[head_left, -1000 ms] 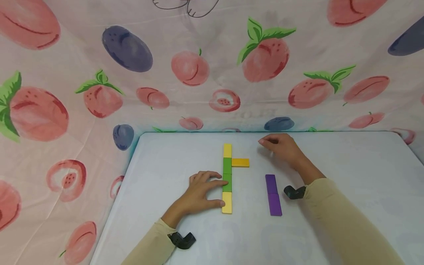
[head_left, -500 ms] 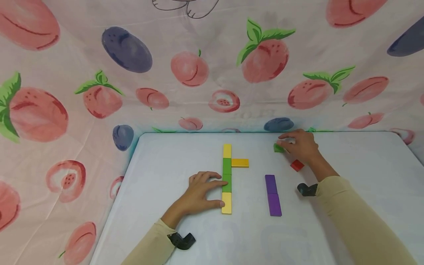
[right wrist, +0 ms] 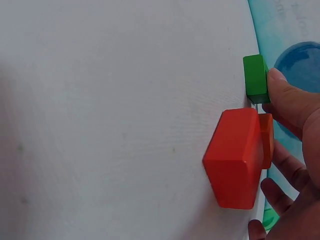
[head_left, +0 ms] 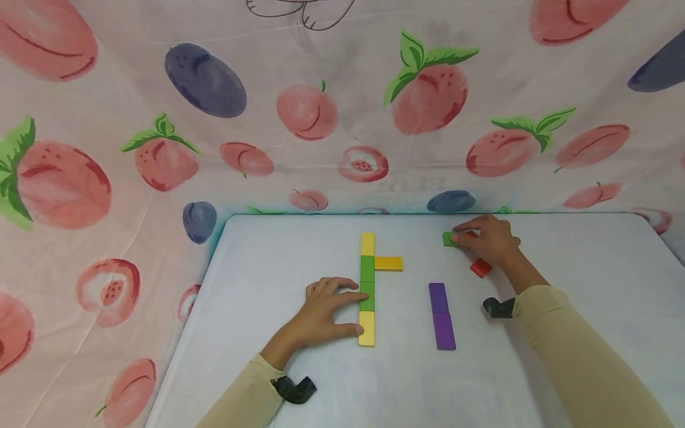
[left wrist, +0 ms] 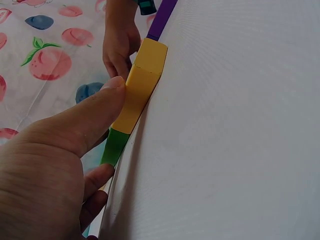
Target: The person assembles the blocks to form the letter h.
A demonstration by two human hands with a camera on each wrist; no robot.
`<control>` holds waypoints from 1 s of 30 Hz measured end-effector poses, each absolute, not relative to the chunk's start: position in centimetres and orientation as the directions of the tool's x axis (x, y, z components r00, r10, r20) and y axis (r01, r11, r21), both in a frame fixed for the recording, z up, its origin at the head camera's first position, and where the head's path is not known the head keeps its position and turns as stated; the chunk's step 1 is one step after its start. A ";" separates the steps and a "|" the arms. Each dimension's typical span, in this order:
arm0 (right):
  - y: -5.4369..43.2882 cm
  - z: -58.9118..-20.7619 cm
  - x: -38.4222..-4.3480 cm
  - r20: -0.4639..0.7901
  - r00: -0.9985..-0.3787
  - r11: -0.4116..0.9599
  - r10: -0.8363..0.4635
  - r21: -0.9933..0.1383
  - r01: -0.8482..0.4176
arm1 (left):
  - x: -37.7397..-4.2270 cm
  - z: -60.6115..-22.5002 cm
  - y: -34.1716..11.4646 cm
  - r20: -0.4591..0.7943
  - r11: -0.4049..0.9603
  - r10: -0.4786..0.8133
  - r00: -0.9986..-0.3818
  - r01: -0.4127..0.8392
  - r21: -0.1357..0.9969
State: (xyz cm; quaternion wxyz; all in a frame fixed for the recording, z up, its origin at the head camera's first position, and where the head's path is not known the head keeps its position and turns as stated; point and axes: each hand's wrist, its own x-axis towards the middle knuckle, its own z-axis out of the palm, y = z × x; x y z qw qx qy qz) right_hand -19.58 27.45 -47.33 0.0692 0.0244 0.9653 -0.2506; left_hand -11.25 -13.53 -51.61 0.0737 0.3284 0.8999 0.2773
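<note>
On my feed, the right hand (head_left: pixel 489 241) touches a green block (head_left: pixel 447 239) near the far edge of the tabletop (head_left: pixel 267 255); I cannot tell whether it pinches. A red block (head_left: pixel 481 268) and an orange block (right wrist: pixel 267 145) crowd it. The left hand (head_left: pixel 329 309), fingers spread, touches a 4-block row (head_left: pixel 367 267). I see open room between that row and 2 purple blocks (head_left: pixel 443 330).

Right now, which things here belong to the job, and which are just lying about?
Likely the job:
yellow-and-green row, touched by the left hand
yellow side block, against that row
loose green block, touched by the right hand

Seemingly just lying about:
purple pair, untouched
red block, apart from the row
fruit-patterned cloth, backdrop
</note>
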 end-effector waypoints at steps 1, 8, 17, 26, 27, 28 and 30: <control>27.4 -47.4 -19.6 -0.145 -0.989 0.874 0.014 -0.478 0.082 | -11.3 -51.6 -13.5 0.051 0.630 0.632 -0.773 0.551 0.548; 27.5 -47.7 -19.5 -0.128 -0.992 0.870 0.021 -0.487 0.081 | -11.2 -51.6 -13.5 0.057 0.624 0.633 -0.772 0.553 0.553; 27.6 -48.0 -19.7 -0.117 -0.993 0.862 0.022 -0.501 0.078 | -11.1 -51.5 -13.5 0.062 0.624 0.634 -0.771 0.557 0.549; 27.6 -48.0 -19.4 -0.077 -0.997 0.851 0.027 -0.522 0.063 | -11.1 -51.5 -13.5 0.066 0.629 0.633 -0.772 0.561 0.538; 27.7 -48.0 -19.4 -0.073 -0.997 0.849 0.027 -0.524 0.061 | -11.1 -51.5 -13.5 0.068 0.626 0.633 -0.771 0.562 0.541; 27.7 -48.0 -19.4 -0.071 -0.997 0.850 0.027 -0.524 0.060 | -11.1 -51.5 -13.5 0.068 0.626 0.633 -0.771 0.562 0.541; 27.7 -48.0 -19.3 -0.068 -0.997 0.850 0.028 -0.524 0.059 | -11.1 -51.5 -13.5 0.066 0.625 0.634 -0.771 0.561 0.543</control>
